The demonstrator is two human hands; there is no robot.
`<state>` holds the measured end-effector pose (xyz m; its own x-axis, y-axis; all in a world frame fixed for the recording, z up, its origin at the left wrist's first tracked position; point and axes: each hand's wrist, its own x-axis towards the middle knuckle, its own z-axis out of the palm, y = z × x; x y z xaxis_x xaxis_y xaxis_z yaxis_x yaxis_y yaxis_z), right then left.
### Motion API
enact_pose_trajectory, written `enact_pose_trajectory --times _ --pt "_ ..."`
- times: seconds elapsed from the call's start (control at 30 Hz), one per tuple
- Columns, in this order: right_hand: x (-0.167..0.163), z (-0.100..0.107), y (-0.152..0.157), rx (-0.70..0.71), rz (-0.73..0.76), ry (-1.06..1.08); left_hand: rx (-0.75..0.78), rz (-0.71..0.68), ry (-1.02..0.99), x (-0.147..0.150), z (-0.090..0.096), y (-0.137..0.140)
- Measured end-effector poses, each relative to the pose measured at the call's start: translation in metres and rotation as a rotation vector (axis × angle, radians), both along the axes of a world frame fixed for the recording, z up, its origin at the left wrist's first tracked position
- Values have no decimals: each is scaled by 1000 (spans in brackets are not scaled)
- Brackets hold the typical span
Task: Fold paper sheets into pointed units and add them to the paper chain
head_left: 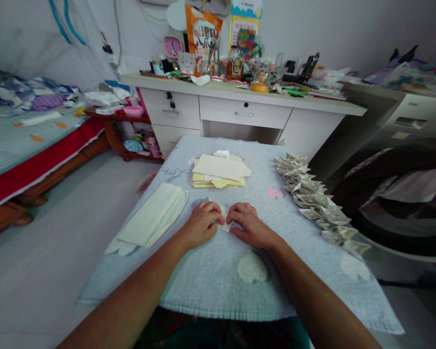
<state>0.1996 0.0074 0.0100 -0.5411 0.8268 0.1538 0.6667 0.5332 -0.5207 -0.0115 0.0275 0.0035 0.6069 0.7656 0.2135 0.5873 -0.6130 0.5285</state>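
Between my hands, a small piece of folded white paper lies on the blue cloth that covers the table. My left hand has its curled fingers on the paper's left side. From the right, my right hand pinches the other side, thumb nearest me. Both hands partly hide the paper. Just beyond them sits a stack of cream and yellow paper sheets. To the left rests a pile of long pale paper strips. Several pointed folded paper pieces stand in rows along the right side.
A white desk crowded with jars and packets stands beyond the table. On the right is a washing machine with a round door. A bed is at the left, with a low wooden shelf near it.
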Motion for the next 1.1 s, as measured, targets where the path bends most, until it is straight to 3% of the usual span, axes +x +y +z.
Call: enact_pose_trajectory --times 0.5,0.83,1.1 --pt "-6 -3 5 103 -15 331 76 -5 -70 4 -2 1" --pt "-6 -2 4 61 -113 446 105 31 -208 5 2 0" --pt "-7 6 3 65 -50 487 20 62 -358 9 7 -6"
